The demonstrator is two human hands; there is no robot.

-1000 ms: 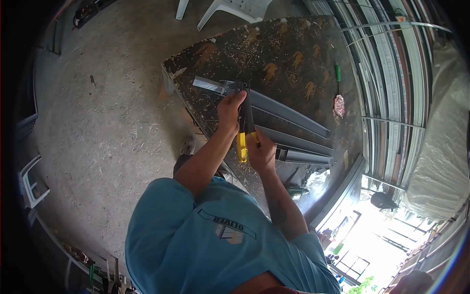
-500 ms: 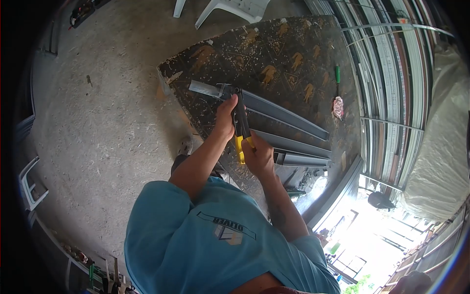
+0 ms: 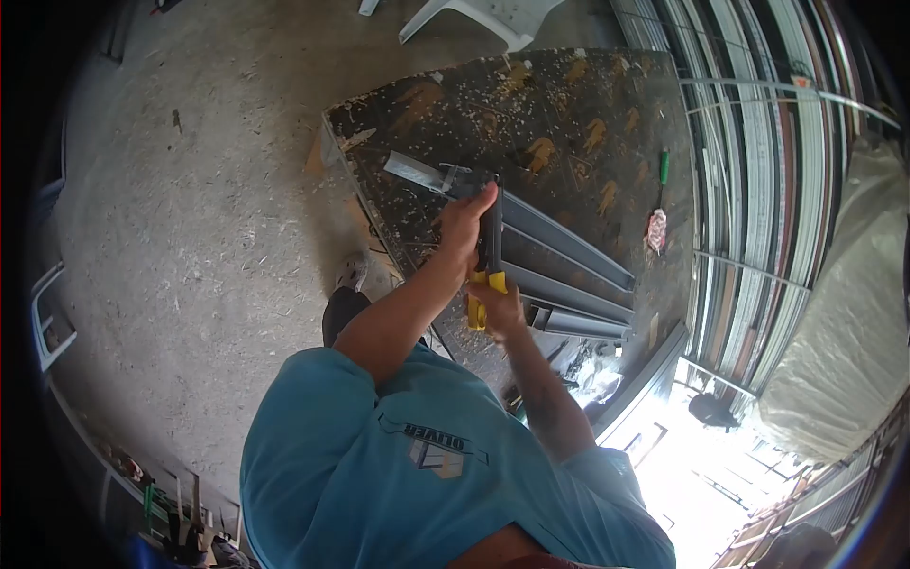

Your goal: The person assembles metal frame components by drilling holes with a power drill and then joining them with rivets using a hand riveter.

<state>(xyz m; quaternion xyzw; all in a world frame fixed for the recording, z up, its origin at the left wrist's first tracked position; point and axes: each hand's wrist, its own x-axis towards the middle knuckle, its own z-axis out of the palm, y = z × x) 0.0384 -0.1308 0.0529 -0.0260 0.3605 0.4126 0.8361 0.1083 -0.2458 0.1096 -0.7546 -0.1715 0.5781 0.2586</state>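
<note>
Both my hands are on a black hand tool [image 3: 490,237] with long arms and yellow grips, held over a dark work table [image 3: 455,119]. My left hand [image 3: 460,229] is closed around its upper part, the thumb lying near the head. Lower down, my right hand [image 3: 502,308] is wrapped round the yellow grips. The tool's head meets a short metal profile [image 3: 413,171] near the table's left side; my fingers hide the contact point. Long grey metal channels [image 3: 569,242] lie on the table, running right from beneath the tool.
A green-handled tool [image 3: 664,169] lies at the table's right, by a pink-and-white bundle [image 3: 656,230]. Racked long profiles [image 3: 758,190] stand beyond, next to plastic sheeting [image 3: 825,313]. A white plastic chair [image 3: 493,19] is behind the table. Debris litters the concrete floor [image 3: 227,237].
The view has shifted a little. Both hands and the tool have moved slightly rightward over the table, and my right hand has changed its hold round the yellow grips.
</note>
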